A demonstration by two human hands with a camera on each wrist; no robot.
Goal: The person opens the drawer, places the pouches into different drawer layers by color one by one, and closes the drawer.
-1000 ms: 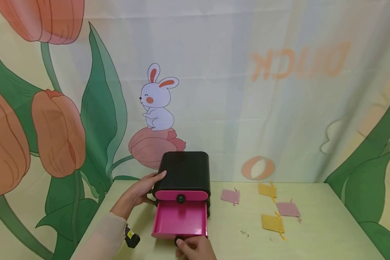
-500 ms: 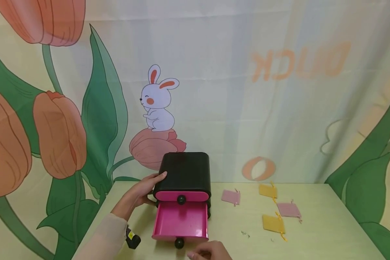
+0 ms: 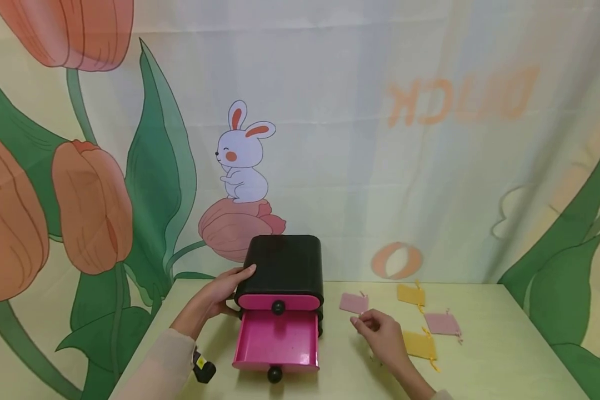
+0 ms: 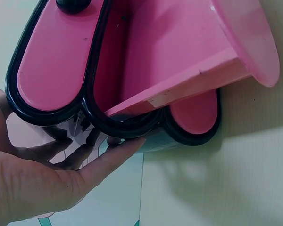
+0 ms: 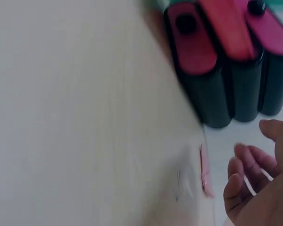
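- Black box stands on the pale table, just in front of a cloth with a white bunny and big flowers on it
- Its pink middle drawer is pulled out, with a round black knob on the front, and the top drawer and bottom drawer are pushed in
- The left hand grips the box by its left side, thumb on the top and fingers bent round the side
- The right hand is loose, over to the right of the box, with its fingers softly bent
- Near its fingertips, a pink pouch lies flat on the table; I can't tell if they touch
- Farther right lie a back yellow pouch, a second pink pouch and a front yellow pouch, which the hand partly hides
- A small black thing with a yellow patch is beside the left sleeve
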